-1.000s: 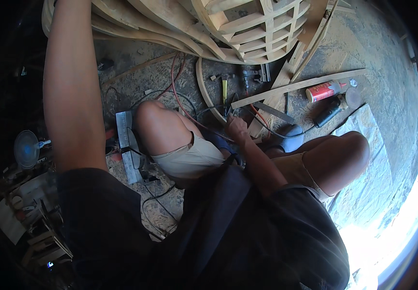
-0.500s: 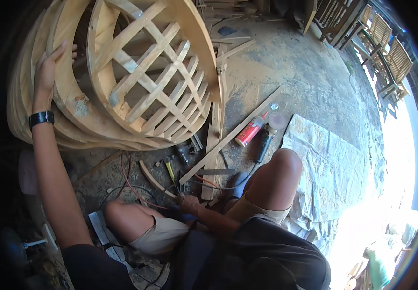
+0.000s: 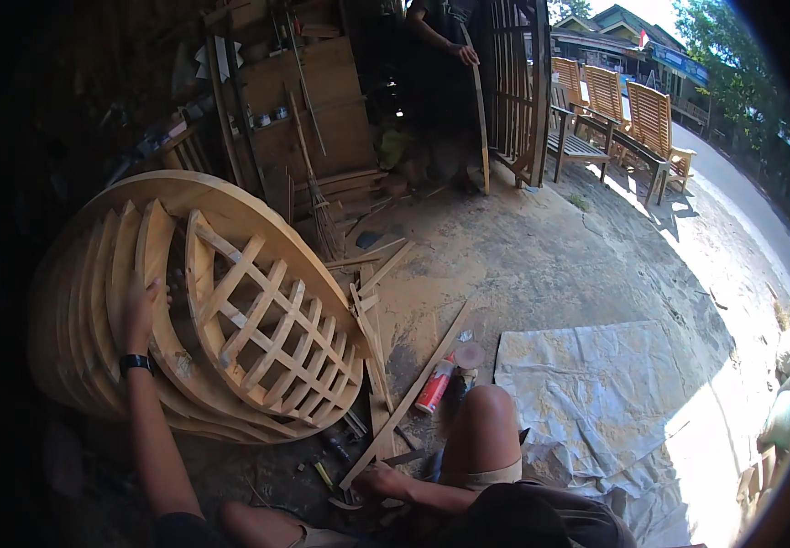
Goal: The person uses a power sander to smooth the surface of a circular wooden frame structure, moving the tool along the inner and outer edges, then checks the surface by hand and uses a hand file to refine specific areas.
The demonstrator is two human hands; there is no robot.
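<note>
A large rounded wooden frame (image 3: 272, 208) leans at the left, built of curved ribs with a criss-cross lattice (image 3: 272, 320) in its front opening. My left hand (image 3: 142, 315) reaches up to it, fingers wrapped over the edge of one curved rib (image 3: 153, 242). My right hand (image 3: 378, 480) is low in front of my knees, closed, by the lower end of a long wooden strip (image 3: 422, 379). Whatever it holds is hidden. A yellow-handled tool (image 3: 323, 473) lies just left of it. A red and white tube (image 3: 435, 385) lies beyond my raised knee.
A crumpled pale sheet (image 3: 586, 393) covers the floor at right. Wood offcuts (image 3: 381, 265) and a broom (image 3: 317, 205) are beyond the frame. At the back, a person's hand (image 3: 465, 55) holds an upright strip (image 3: 480, 119). Wooden chairs (image 3: 648, 119) stand outside.
My view has tilted up, so the back of the workshop, the other person and the street now show. My left hand still grips the rib; my right hand stays low and closed.
</note>
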